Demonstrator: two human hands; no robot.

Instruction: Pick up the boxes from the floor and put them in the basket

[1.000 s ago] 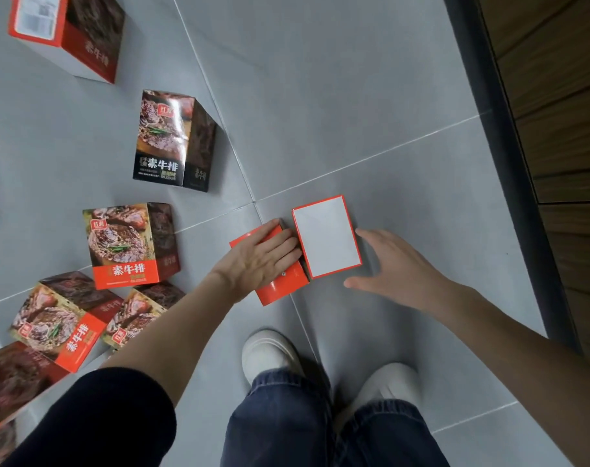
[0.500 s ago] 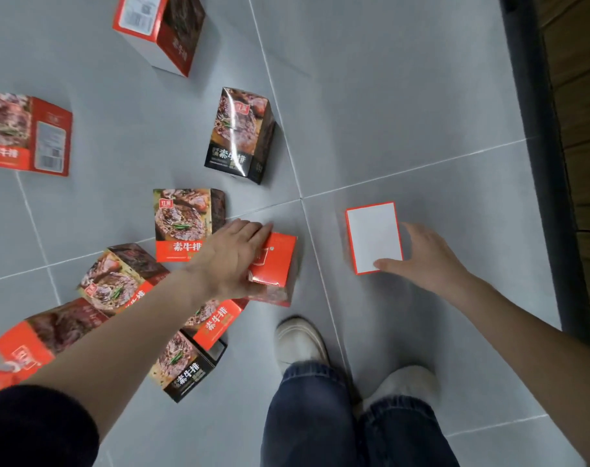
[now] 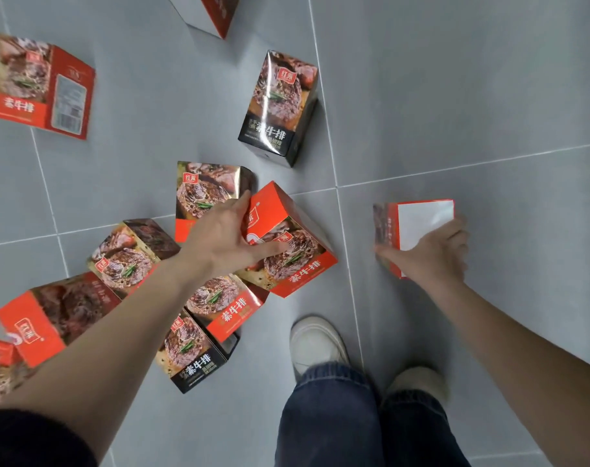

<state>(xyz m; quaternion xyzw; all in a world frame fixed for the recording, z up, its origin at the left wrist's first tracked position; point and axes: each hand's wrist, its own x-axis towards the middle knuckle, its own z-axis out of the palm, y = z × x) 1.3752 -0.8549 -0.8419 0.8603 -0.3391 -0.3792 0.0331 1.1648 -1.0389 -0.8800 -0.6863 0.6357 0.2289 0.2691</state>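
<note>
Several red and black food boxes with a steak picture lie scattered on the grey tiled floor. My left hand (image 3: 226, 241) grips a red box (image 3: 287, 244), tilted and lifted over the others, fingers across its top and front. My right hand (image 3: 431, 254) holds a second box (image 3: 418, 220) with a white face and red edges, raised off the floor at the right. A black-fronted box (image 3: 280, 106) stands upright behind them. No basket is in view.
More boxes crowd the lower left (image 3: 128, 257), with one at the far left (image 3: 41, 85) and another at the top edge (image 3: 216, 11). My two white shoes (image 3: 317, 345) and jeans legs stand at the bottom centre. A dark baseboard runs along the right edge.
Both hands went from resting on the two boxes to gripping them. The left box is now lifted and tilted, the right box raised off the floor. The view has shifted left.
</note>
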